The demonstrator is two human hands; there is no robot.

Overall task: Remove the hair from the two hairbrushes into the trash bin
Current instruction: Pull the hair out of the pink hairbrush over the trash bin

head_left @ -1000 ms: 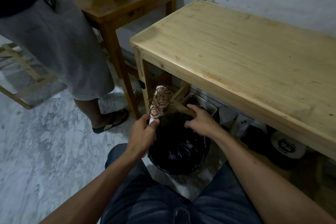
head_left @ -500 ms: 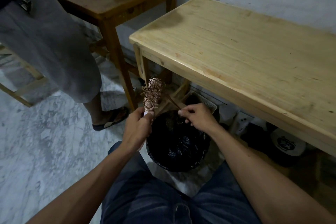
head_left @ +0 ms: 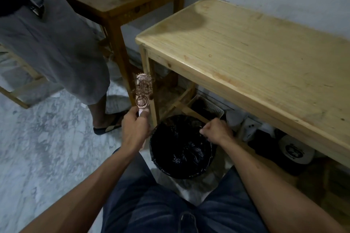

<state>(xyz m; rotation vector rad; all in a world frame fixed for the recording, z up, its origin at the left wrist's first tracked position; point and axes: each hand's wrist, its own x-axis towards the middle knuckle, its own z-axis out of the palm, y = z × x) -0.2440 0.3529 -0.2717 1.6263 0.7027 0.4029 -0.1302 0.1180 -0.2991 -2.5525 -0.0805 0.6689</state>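
Note:
My left hand (head_left: 135,130) grips the handle of a pink hairbrush (head_left: 143,92) and holds it upright, left of the bin. Curly reddish-brown hair is tangled in its bristles. A round trash bin (head_left: 157,161) with a black liner stands on the floor between my knees. My right hand (head_left: 216,131) hovers over the bin's far right rim, its fingers pinched together on a few thin strands of hair that barely show against the dark liner. A second hairbrush is not in view.
A light wooden table (head_left: 246,53) stands to the right, with a white basket (head_left: 212,108), boxes and a cap (head_left: 295,151) beneath it. A darker table (head_left: 117,0) stands behind. Another person in grey shorts (head_left: 53,43) stands at the left on the marble floor.
My right hand went from open over the bin to pinching beside the brush, then pulled away rightward over the bin. The brush has risen slightly in my left hand.

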